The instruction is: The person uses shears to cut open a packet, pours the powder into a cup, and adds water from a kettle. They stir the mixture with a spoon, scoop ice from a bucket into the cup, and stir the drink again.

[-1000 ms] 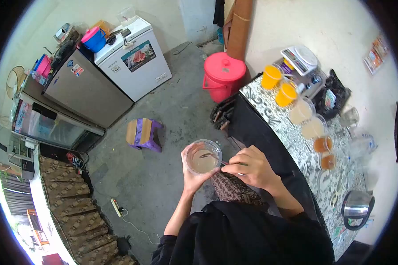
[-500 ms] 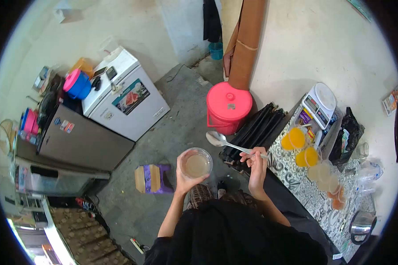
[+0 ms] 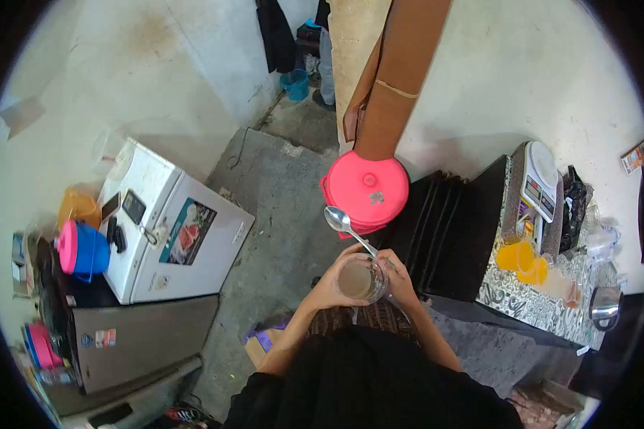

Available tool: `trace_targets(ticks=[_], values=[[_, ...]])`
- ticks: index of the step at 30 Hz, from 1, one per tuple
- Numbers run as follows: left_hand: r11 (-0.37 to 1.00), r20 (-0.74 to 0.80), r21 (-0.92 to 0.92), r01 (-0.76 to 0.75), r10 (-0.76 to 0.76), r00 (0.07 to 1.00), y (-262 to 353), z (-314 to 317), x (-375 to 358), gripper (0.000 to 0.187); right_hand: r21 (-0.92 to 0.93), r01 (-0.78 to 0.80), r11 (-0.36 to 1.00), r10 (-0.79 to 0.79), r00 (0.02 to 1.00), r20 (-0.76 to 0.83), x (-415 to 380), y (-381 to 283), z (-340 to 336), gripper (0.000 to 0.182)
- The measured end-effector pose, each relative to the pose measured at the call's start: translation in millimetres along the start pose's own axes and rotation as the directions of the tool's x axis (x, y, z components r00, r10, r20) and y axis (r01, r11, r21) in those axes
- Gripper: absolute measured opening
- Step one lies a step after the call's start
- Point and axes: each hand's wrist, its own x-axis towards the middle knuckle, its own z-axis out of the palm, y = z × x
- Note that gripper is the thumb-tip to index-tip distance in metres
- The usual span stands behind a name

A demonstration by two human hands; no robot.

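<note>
A clear plastic cup of cloudy pale-brown drink (image 3: pixel 355 279) is held in front of my body. My left hand (image 3: pixel 329 287) is closed around its left side. Close against the cup's right side is my right hand (image 3: pixel 399 277), its fingers wrapped round the handle of a large metal spoon (image 3: pixel 338 219). The spoon points up and to the left, its bowl overlapping the edge of the pink lidded bucket (image 3: pixel 358 184) on the floor beyond.
On the right, a patterned counter (image 3: pixel 504 289) bears cups of orange drink (image 3: pixel 515 256), paler cups, a kitchen scale (image 3: pixel 539 194) and a metal kettle (image 3: pixel 605 307). A white chest freezer (image 3: pixel 147 268) and grey fridge (image 3: pixel 147 332) stand left. A person's leg (image 3: pixel 327 68) shows in the doorway.
My view has turned, and I am nearer the freezer and bucket. Both hands have come together, bringing the spoon hand from well apart to beside the cup.
</note>
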Motion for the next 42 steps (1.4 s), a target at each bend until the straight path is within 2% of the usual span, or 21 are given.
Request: trace_targets(ticks=[2,4,7,9,11,13,14,16,17,18,20,21,22,23,24,27,29,31,35,39,42], values=[[0.998,0.054,0.057,0.021,-0.024,0.998,-6.0,-26.1,9.9,0.085,0.035,0.022,0.999,-0.022,1.000,-0.002,16.4,14.7,6.9,0.011],[0.977,0.069,-0.168,0.135,-0.125,0.990,-18.3,-48.2,23.7,0.086,0.067,0.048,0.997,-0.049,0.999,0.002,32.6,20.3,17.9,0.012],[0.985,0.108,-0.085,0.149,-0.140,0.984,-30.0,-76.2,47.7,0.086,-0.078,0.098,0.992,-0.105,0.990,-0.089,59.6,15.8,26.8,0.018],[0.979,0.119,-0.120,0.163,-0.149,0.982,-37.6,-90.0,67.9,0.084,-0.060,-0.057,0.997,0.055,0.998,-0.027,80.9,13.1,21.3,0.024],[0.983,0.097,-0.028,0.182,-0.178,0.979,-49.8,-104.8,83.8,0.083,-0.042,-0.031,0.999,0.031,1.000,0.001,102.8,27.9,8.4,0.028],[0.989,0.052,0.017,0.145,-0.146,0.988,-65.9,-115.9,104.7,0.082,0.143,-0.213,0.967,0.211,0.977,0.030,136.2,33.9,-12.1,0.037],[0.990,0.016,0.069,0.123,-0.125,0.992,-73.2,-124.8,109.3,0.082,0.168,-0.195,0.966,0.197,0.980,0.006,152.3,49.6,-22.7,0.037],[0.989,0.012,0.114,0.090,-0.092,0.996,-94.5,-138.4,128.0,0.081,0.010,-0.432,0.902,0.431,0.896,-0.105,202.9,93.3,-71.0,0.053],[0.985,-0.026,0.147,0.086,-0.083,0.996,-103.4,-144.7,133.6,0.080,-0.271,-0.383,0.883,0.319,0.913,-0.253,225.2,127.4,-93.9,0.062],[0.986,-0.001,0.143,0.084,-0.085,0.996,-111.9,-150.9,141.3,0.080,-0.534,-0.358,0.766,0.177,0.916,-0.360,248.0,164.2,-117.4,0.072],[0.955,-0.013,0.287,0.070,-0.069,0.998,-127.7,-164.6,159.7,0.083,-0.802,-0.218,0.556,-0.080,0.946,-0.313,293.6,217.2,-160.6,0.085],[0.959,0.009,0.273,0.077,-0.082,0.997,-132.8,-166.8,167.7,0.083,-0.806,-0.345,0.481,-0.014,0.916,-0.401,312.5,214.7,-165.1,0.087],[0.975,-0.063,0.200,0.100,-0.089,0.994,-136.2,-166.4,172.7,0.080,-0.791,-0.470,0.392,0.056,0.871,-0.489,333.8,209.2,-162.4,0.089],[0.984,-0.140,0.128,0.120,-0.102,0.985,-142.2,-167.7,177.7,0.077,-0.773,-0.535,0.341,0.114,0.840,-0.531,348.0,199.6,-158.5,0.088],[0.979,-0.123,0.170,0.110,-0.089,0.988,-149.6,-173.1,181.7,0.078,-0.752,-0.592,0.290,0.172,0.805,-0.567,359.6,194.9,-156.0,0.087],[0.982,-0.138,0.151,0.113,-0.092,0.986,-154.4,-177.6,196.7,0.079,-0.755,-0.576,0.313,0.202,0.818,-0.539,382.7,209.5,-160.3,0.080],[0.982,-0.152,0.121,0.147,-0.128,0.980,-162.6,-179.9,197.4,0.080,-0.822,-0.536,0.190,0.184,0.842,-0.507,393.9,209.6,-157.1,0.070],[0.978,-0.155,0.093,0.186,-0.170,0.973,-161.8,-185.4,192.2,0.080,-0.819,-0.529,0.220,0.170,0.848,-0.502,387.1,200.6,-153.4,0.065],[0.967,-0.133,0.199,0.161,-0.136,0.982,-158.4,-196.5,191.3,0.082,-0.817,-0.517,0.255,0.075,0.853,-0.516,382.7,199.5,-149.8,0.059],[0.918,-0.099,0.301,0.259,-0.241,0.966,-155.0,-215.7,179.8,0.091,-0.793,-0.536,0.290,0.088,0.840,-0.535,381.5,200.0,-151.2,0.059],[0.910,-0.118,0.320,0.264,-0.238,0.964,-153.5,-222.7,179.0,0.091,-0.808,-0.514,0.288,0.092,0.855,-0.511,379.8,192.2,-151.9,0.055]])
